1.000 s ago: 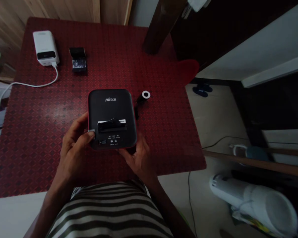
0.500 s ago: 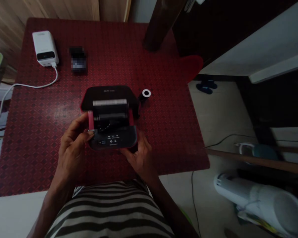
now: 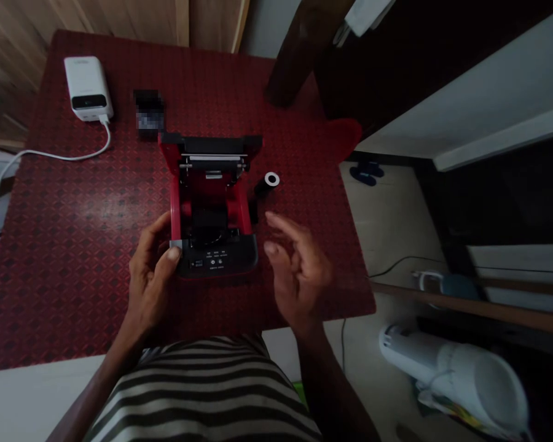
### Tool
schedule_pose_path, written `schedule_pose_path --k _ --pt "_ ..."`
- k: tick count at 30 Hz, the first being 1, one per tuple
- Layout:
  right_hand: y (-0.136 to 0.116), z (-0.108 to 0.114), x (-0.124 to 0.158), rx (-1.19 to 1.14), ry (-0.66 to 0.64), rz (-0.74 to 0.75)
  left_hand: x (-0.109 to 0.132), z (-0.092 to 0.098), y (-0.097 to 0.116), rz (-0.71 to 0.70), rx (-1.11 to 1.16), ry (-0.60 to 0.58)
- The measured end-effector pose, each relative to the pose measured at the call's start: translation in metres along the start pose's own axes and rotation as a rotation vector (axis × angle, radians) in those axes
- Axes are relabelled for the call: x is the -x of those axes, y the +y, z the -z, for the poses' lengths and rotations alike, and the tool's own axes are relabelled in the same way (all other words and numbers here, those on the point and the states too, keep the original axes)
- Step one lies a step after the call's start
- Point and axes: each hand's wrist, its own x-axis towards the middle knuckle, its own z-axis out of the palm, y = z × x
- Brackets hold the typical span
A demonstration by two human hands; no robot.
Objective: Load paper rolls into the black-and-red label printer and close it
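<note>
We are angling both forearms (image 3: 108,368) inward. Our left hand (image 3: 151,276) is gripping, its thumb apart from the bent fingers; our right hand (image 3: 301,270) is hovering free, thumb and forefinger parted, pointing leftward, other fingers curling.

The printer (image 3: 209,218) looks like plastic, matt black on its near panel (image 3: 237,253), smooth and faintly glossy on its red inner walls (image 3: 241,212). The bench's (image 3: 87,270) red patterned top has a soft sheen at left. Far left, the power bank (image 3: 85,80) appears smooth white plastic; the far boards (image 3: 138,21) are grained wood, the near striped shirt (image 3: 203,393) matt cloth.
</note>
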Motion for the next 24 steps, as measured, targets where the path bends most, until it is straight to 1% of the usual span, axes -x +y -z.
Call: schedule_pose_path --k 1,2,5,7,8,10,12,14,17,19,21,24 --pt "-0.006 0.002 -0.017 0.041 -0.016 0.066 0.000 0.000 -0.001 -0.042 -0.043 -0.002" --pt "-0.011 0.001 -0.034 0.067 -0.075 0.139 0.000 0.000 -0.003 -0.090 -0.088 -0.005" --pt "-0.023 -0.015 -0.079 0.171 -0.363 0.319 -0.002 0.001 -0.007 -0.197 -0.186 -0.015" --pt "-0.027 -0.032 -0.098 0.303 -0.545 0.361 -0.003 0.001 -0.009 -0.215 -0.197 -0.027" --pt "-0.028 -0.039 -0.104 0.367 -0.615 0.360 -0.003 0.001 -0.009 -0.216 -0.194 -0.033" --pt "-0.028 -0.052 -0.109 0.433 -0.702 0.350 -0.004 0.000 -0.009 -0.207 -0.186 -0.044" --pt "-0.028 -0.058 -0.110 0.429 -0.734 0.344 -0.004 0.000 -0.008 -0.202 -0.184 -0.047" --pt "-0.029 -0.061 -0.112 0.426 -0.762 0.330 -0.005 -0.001 -0.009 -0.209 -0.175 -0.043" --pt "-0.032 -0.059 -0.116 0.476 -0.835 0.326 -0.005 -0.001 -0.012 -0.214 -0.147 -0.031" --pt "-0.036 -0.056 -0.118 0.502 -0.843 0.352 -0.005 -0.001 -0.013 -0.202 -0.147 -0.025" --pt "-0.042 -0.051 -0.116 0.506 -0.771 0.384 -0.005 -0.001 -0.013 -0.191 -0.162 -0.025" --pt "-0.051 -0.034 -0.106 0.469 -0.561 0.423 -0.004 -0.001 -0.012 -0.195 -0.165 -0.029"
